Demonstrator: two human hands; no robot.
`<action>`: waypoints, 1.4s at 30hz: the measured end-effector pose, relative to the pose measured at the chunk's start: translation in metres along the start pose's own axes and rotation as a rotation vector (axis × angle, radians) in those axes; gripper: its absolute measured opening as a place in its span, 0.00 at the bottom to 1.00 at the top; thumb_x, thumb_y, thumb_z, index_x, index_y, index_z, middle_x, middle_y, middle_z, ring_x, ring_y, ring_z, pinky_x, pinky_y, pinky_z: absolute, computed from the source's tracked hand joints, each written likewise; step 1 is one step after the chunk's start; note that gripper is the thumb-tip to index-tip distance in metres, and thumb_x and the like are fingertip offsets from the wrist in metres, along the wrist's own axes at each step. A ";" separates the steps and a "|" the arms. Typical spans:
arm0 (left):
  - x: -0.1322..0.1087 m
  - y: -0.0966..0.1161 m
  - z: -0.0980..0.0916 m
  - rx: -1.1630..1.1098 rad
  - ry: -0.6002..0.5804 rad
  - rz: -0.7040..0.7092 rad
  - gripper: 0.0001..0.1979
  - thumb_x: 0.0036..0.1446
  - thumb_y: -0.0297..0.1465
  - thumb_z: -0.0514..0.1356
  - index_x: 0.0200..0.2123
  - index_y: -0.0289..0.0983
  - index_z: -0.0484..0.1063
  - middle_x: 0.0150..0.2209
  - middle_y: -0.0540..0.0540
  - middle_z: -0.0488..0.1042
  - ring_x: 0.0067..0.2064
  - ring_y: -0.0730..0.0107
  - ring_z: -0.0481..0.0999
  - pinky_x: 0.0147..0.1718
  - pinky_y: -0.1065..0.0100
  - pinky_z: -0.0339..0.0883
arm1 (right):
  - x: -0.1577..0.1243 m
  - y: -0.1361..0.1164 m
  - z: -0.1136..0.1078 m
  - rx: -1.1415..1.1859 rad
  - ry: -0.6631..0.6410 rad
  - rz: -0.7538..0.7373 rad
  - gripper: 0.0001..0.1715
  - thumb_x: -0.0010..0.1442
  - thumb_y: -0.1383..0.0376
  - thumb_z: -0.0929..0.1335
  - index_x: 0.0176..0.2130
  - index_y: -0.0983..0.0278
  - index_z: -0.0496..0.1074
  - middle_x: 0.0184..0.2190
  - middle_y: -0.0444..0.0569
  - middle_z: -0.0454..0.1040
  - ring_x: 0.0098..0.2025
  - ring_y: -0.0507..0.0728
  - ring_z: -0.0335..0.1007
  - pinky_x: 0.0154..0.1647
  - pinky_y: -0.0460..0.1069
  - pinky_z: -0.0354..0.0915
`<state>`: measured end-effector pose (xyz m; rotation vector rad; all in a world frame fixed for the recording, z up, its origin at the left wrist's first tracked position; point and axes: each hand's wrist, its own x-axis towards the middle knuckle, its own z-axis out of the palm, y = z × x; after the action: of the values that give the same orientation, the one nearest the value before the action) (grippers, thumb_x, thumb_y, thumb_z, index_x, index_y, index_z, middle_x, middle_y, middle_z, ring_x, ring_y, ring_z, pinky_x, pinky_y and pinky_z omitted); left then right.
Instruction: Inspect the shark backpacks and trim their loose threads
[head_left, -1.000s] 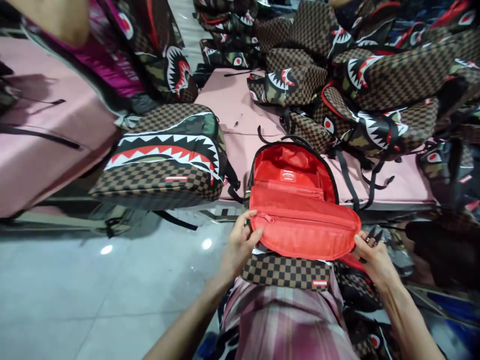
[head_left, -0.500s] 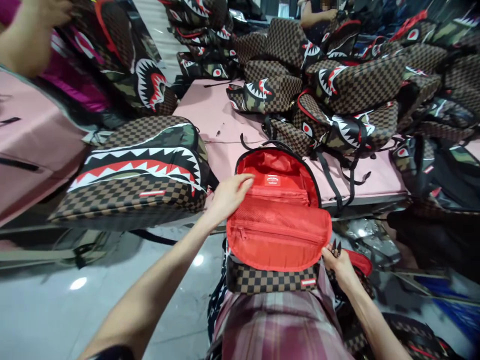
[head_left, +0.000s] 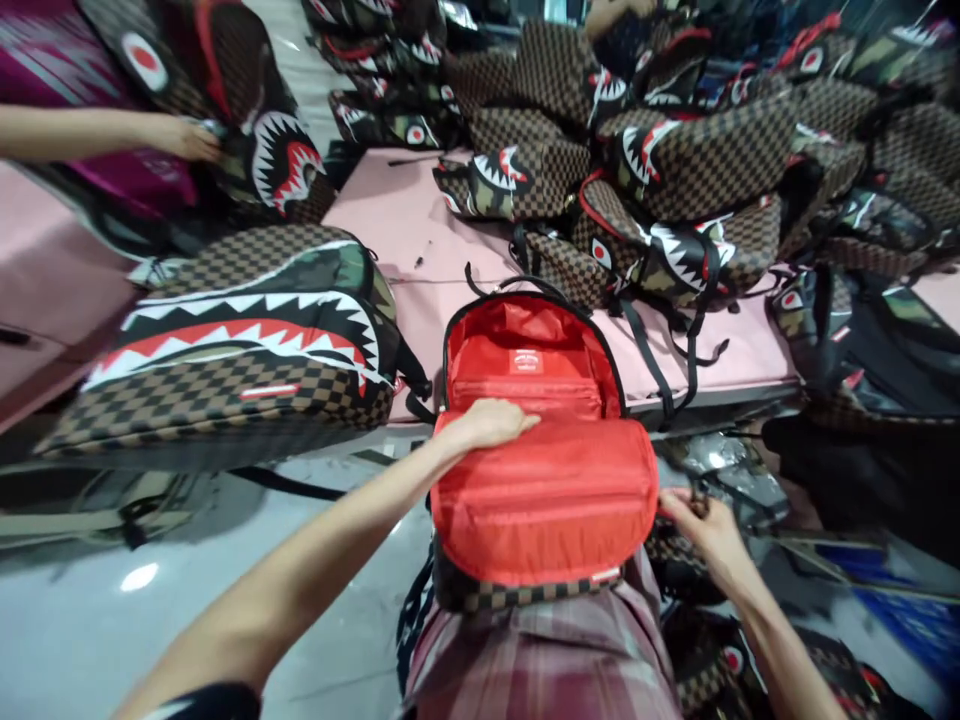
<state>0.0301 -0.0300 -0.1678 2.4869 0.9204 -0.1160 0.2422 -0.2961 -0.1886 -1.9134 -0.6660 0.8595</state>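
An unzipped backpack (head_left: 525, 605) with brown-and-black checks rests on my lap against the pink table edge. Its red-lined front flap (head_left: 544, 500) is folded down towards me. My left hand (head_left: 495, 422) lies over the red lining near the bag's mouth, fingers curled; what they grip, if anything, is hidden. At the flap's right edge, my right hand (head_left: 697, 520) pinches the rim with its fingertips. Small dark thread snips (head_left: 700, 500) sit within that same hand, blurred.
A shark-mouth backpack (head_left: 247, 350) lies to the left on the pink table (head_left: 390, 215). Several similar bags (head_left: 697, 160) are heaped at the back and right. At upper left, another person's hand (head_left: 191, 138) touches an upright bag (head_left: 247, 100).
My left hand has moved from the bag's left edge rightwards over the lining. The flap hangs slightly lower. At upper left, the other person's arm has come down beside the upright bag.
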 end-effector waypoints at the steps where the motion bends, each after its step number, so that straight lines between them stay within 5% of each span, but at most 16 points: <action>1: -0.008 0.004 -0.001 0.048 -0.031 0.006 0.18 0.58 0.38 0.54 0.24 0.34 0.76 0.28 0.39 0.78 0.34 0.55 0.78 0.35 0.64 0.66 | 0.006 -0.012 -0.008 -0.059 0.048 -0.058 0.19 0.48 0.51 0.70 0.28 0.65 0.73 0.23 0.47 0.72 0.25 0.55 0.66 0.25 0.47 0.60; 4: -0.027 0.019 0.000 0.176 -0.086 0.023 0.19 0.61 0.37 0.49 0.29 0.36 0.77 0.30 0.38 0.78 0.37 0.54 0.78 0.35 0.63 0.66 | 0.035 -0.061 -0.005 -0.238 -0.009 -0.377 0.17 0.56 0.54 0.65 0.35 0.65 0.75 0.34 0.50 0.77 0.36 0.57 0.71 0.38 0.49 0.65; 7: -0.042 0.034 0.005 0.259 -0.063 0.015 0.22 0.63 0.37 0.44 0.33 0.37 0.76 0.32 0.38 0.78 0.37 0.54 0.78 0.34 0.62 0.66 | 0.076 -0.109 0.046 -0.560 -0.299 -0.692 0.16 0.62 0.60 0.60 0.41 0.62 0.74 0.41 0.49 0.76 0.42 0.55 0.71 0.43 0.47 0.63; 10: -0.054 0.041 0.012 0.296 0.000 0.019 0.24 0.64 0.38 0.41 0.35 0.38 0.75 0.34 0.40 0.78 0.36 0.57 0.78 0.33 0.64 0.65 | 0.110 -0.133 0.109 -0.975 -0.381 -0.714 0.16 0.62 0.59 0.62 0.47 0.59 0.71 0.46 0.49 0.74 0.46 0.57 0.71 0.43 0.47 0.62; 13: -0.062 0.033 0.019 0.275 0.043 -0.034 0.24 0.64 0.39 0.40 0.38 0.38 0.74 0.36 0.41 0.78 0.37 0.58 0.77 0.33 0.64 0.65 | 0.127 -0.126 0.138 -1.103 -0.385 -0.674 0.15 0.61 0.58 0.63 0.44 0.61 0.72 0.38 0.54 0.77 0.41 0.62 0.73 0.38 0.50 0.63; 18: -0.058 -0.002 0.025 0.270 0.081 -0.259 0.26 0.64 0.42 0.41 0.37 0.34 0.74 0.34 0.38 0.77 0.38 0.55 0.77 0.36 0.61 0.67 | 0.142 -0.095 0.115 -1.177 -0.360 -0.562 0.17 0.61 0.56 0.60 0.42 0.60 0.73 0.33 0.55 0.78 0.38 0.64 0.75 0.32 0.50 0.61; 22: -0.037 -0.018 0.025 0.301 0.173 -0.362 0.30 0.61 0.45 0.46 0.54 0.25 0.63 0.54 0.29 0.66 0.57 0.50 0.63 0.50 0.58 0.62 | 0.147 -0.082 0.100 -1.153 -0.345 -0.480 0.18 0.62 0.55 0.60 0.46 0.55 0.71 0.36 0.52 0.78 0.39 0.63 0.75 0.31 0.48 0.60; 28: -0.007 -0.019 0.025 0.266 -0.080 -0.261 0.29 0.61 0.47 0.42 0.48 0.32 0.69 0.46 0.36 0.74 0.44 0.52 0.75 0.40 0.57 0.68 | 0.157 -0.078 0.095 -1.077 -0.403 -0.504 0.15 0.61 0.57 0.62 0.38 0.59 0.74 0.32 0.52 0.78 0.38 0.61 0.75 0.32 0.47 0.61; 32: 0.006 -0.005 0.029 0.306 -0.102 -0.217 0.30 0.62 0.46 0.41 0.43 0.29 0.74 0.44 0.32 0.74 0.44 0.50 0.75 0.40 0.56 0.68 | 0.183 -0.099 0.106 -0.969 -0.458 -0.591 0.11 0.58 0.59 0.65 0.35 0.59 0.76 0.36 0.48 0.78 0.40 0.59 0.75 0.36 0.46 0.64; 38: 0.015 -0.001 0.034 0.330 -0.120 -0.212 0.31 0.62 0.45 0.40 0.39 0.30 0.76 0.42 0.31 0.75 0.44 0.49 0.75 0.40 0.57 0.67 | 0.237 -0.166 0.112 -0.673 -0.249 -0.707 0.24 0.61 0.66 0.60 0.56 0.61 0.64 0.56 0.47 0.66 0.57 0.55 0.62 0.55 0.48 0.58; 40: 0.016 -0.001 0.037 0.320 -0.122 -0.223 0.32 0.62 0.45 0.40 0.40 0.30 0.76 0.42 0.31 0.75 0.45 0.49 0.74 0.40 0.56 0.67 | 0.244 -0.181 0.095 -0.487 -0.141 -0.705 0.24 0.61 0.65 0.60 0.56 0.63 0.64 0.56 0.49 0.67 0.55 0.56 0.64 0.52 0.49 0.62; 42: 0.017 0.000 0.038 0.301 -0.125 -0.234 0.32 0.62 0.45 0.40 0.38 0.29 0.77 0.41 0.30 0.75 0.45 0.47 0.74 0.41 0.55 0.67 | 0.242 -0.180 0.068 -0.244 -0.055 -0.658 0.24 0.59 0.61 0.61 0.53 0.66 0.68 0.51 0.53 0.72 0.44 0.57 0.72 0.38 0.48 0.68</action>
<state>0.0466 -0.0379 -0.2055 2.5923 1.2128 -0.5166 0.3189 -0.0038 -0.1230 -1.7043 -1.3840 0.4215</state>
